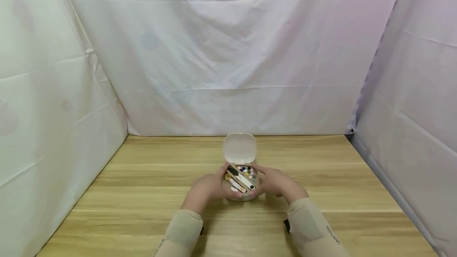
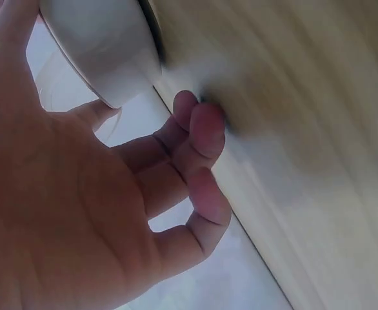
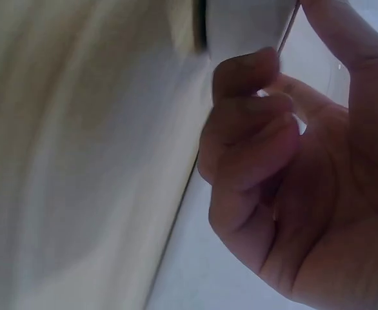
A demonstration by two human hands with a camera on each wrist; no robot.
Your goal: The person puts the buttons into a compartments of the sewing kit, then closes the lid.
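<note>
A small white sewing-kit case point(image 1: 244, 198) stands with its rounded lid point(image 1: 240, 148) raised at the back. Inside lie small coloured round pieces point(image 1: 247, 171), a black-and-white slim tool point(image 1: 244, 180), a short white-and-orange piece point(image 1: 237, 186) and a gold ring-like piece point(image 1: 227, 177). My left hand point(image 1: 211, 186) grips the case's left side, thumb at the front and index finger toward the back. From the right, my right hand point(image 1: 277, 183) holds it the same way. In the left wrist view the other fingers curl loosely below the case wall point(image 2: 105, 45); in the right wrist view they curl beside it.
The wood-grain table point(image 1: 160, 185) extends around the case on all sides. White cloth point(image 1: 228, 62) hangs behind the table, with more cloth at left and right. Both forearms wear light sleeves point(image 1: 183, 227).
</note>
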